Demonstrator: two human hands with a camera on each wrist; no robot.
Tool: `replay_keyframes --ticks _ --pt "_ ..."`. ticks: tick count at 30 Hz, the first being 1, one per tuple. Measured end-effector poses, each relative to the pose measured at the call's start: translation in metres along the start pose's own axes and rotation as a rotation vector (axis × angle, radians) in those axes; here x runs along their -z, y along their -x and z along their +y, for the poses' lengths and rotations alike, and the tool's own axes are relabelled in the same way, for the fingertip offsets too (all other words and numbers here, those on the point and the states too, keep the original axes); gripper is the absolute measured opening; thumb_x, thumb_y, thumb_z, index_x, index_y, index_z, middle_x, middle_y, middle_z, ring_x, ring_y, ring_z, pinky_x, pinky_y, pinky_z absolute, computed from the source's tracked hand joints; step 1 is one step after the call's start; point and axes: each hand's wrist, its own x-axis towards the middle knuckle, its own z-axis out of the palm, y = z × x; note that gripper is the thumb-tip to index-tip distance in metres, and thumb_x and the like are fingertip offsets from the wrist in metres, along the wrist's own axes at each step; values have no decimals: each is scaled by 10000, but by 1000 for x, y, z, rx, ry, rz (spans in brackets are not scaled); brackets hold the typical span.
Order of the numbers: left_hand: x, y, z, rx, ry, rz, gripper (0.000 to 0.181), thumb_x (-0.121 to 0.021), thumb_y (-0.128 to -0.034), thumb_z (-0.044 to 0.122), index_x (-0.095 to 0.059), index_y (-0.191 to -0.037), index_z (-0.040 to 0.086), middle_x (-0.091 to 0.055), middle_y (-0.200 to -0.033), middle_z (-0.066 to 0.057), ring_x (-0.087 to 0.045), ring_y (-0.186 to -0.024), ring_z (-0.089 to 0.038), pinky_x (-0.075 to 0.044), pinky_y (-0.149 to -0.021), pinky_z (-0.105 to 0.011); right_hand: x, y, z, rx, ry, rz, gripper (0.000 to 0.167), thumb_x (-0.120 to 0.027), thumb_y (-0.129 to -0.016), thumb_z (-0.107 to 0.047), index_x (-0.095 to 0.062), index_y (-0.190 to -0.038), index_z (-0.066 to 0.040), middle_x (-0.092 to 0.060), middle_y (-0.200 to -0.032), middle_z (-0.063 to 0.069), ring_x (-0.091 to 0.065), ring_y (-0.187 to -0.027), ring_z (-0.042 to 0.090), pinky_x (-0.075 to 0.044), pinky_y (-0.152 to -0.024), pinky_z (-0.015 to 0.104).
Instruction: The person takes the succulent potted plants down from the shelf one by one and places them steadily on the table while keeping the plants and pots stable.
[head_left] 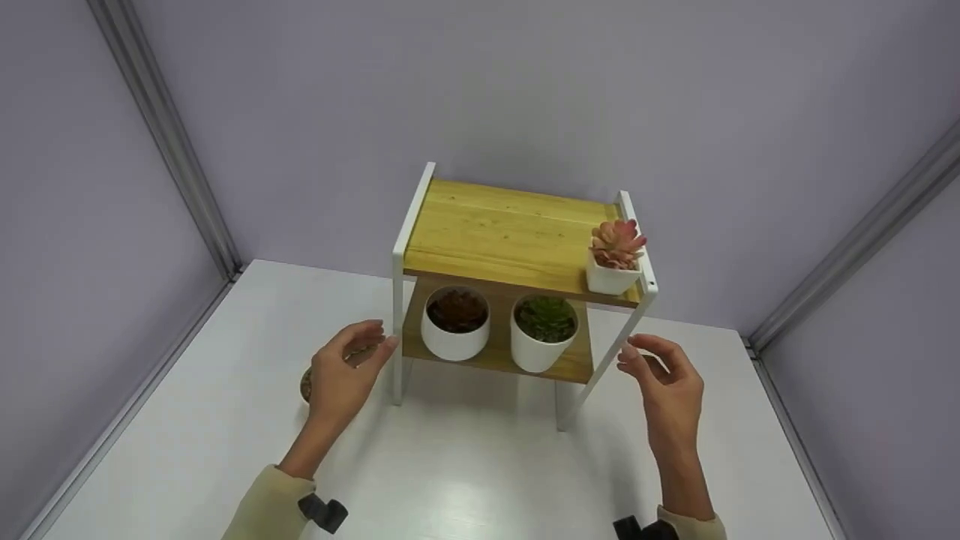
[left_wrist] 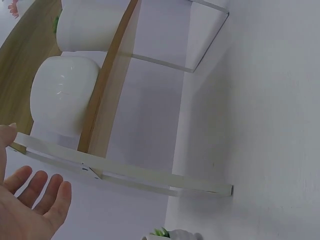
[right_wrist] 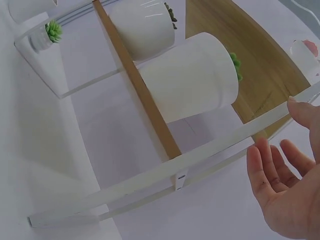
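White-framed shelf [head_left: 487,229] stands between the hands. We see left hand [head_left: 341,379] just beside its left post, right hand [head_left: 671,386] beside its right; fingers loosely bent, thumbs apart, neither gripping. We can't tell if they touch. On its top, right end: pink plant [head_left: 616,246]. Lower board [head_left: 499,349] bears brown and green plants in white pots [head_left: 455,345]. Below, we note glossy white table [head_left: 225,390]; around, lilac-grey walls [head_left: 525,90], metal corner strips [head_left: 169,142].
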Motion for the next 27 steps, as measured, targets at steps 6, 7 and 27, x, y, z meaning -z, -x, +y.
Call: replay_keyframes --ticks 6,7,27 --pt "-4 -4 2 12 16 -8 401 -815 -938 322 -722 -1268 113 -748 -1206 -83 -722 -1146 -202 -584 -1037 -441 -2 4 -13 1 -17 13 388 -781 -953 -96 -640 -1286 42 -694 -1204 140 -748 -999 163 -625 -901 270" --pt "-5 -5 2 11 15 -10 400 -815 -938 325 -722 -1266 114 -747 -1207 -79 -724 -1146 -200 -588 -1032 -427 -3 6 -15 2 -25 19 387 -781 -951 -86 -637 -1289 37 -698 -1199 133 -746 -1003 162 -626 -899 269" --pt "-6 -12 5 6 11 -23 448 -823 -929 346 -705 -1290 108 -732 -1243 -131 -718 -1183 -235 -593 -1024 -410 -21 22 -64 242 -17 70 513 -813 -836 117 -613 -1307 94 -722 -1233 104 -744 -1136 158 -595 -957 227"
